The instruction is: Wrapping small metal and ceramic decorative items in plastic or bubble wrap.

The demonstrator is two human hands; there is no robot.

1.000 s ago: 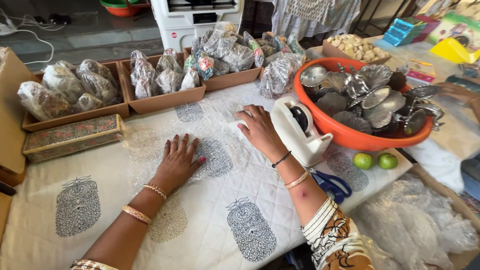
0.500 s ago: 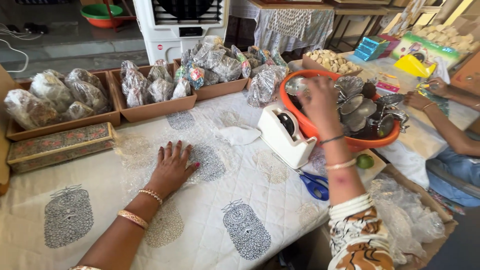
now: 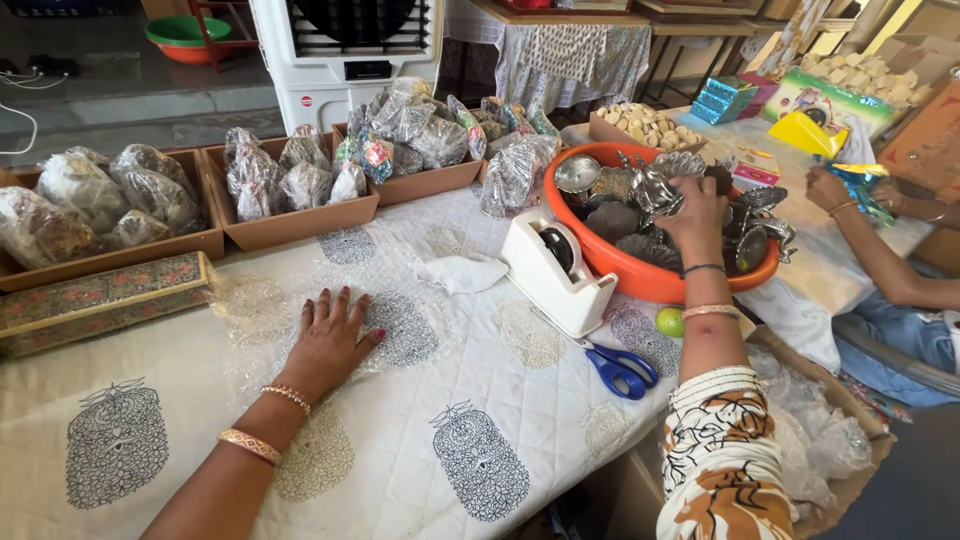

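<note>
In the orange basin [image 3: 610, 270] at the far right of the desk [image 3: 480, 400], the right hand [image 3: 693, 218], lifted a second ago from beside the tape dispenser [image 3: 555, 272], is now closed around a silver metal piece [image 3: 655, 190], while the left hand [image 3: 330, 340] is kept flat, fingers [image 3: 325, 305] spread, on the bubble wrap sheet [image 3: 400, 290].

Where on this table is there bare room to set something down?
Bare cloth lies in front of the left hand toward the near edge, and between the bubble wrap sheet and the tape dispenser. It is crowded around the orange tub, where the right hand reaches, and along the cardboard trays.
</note>
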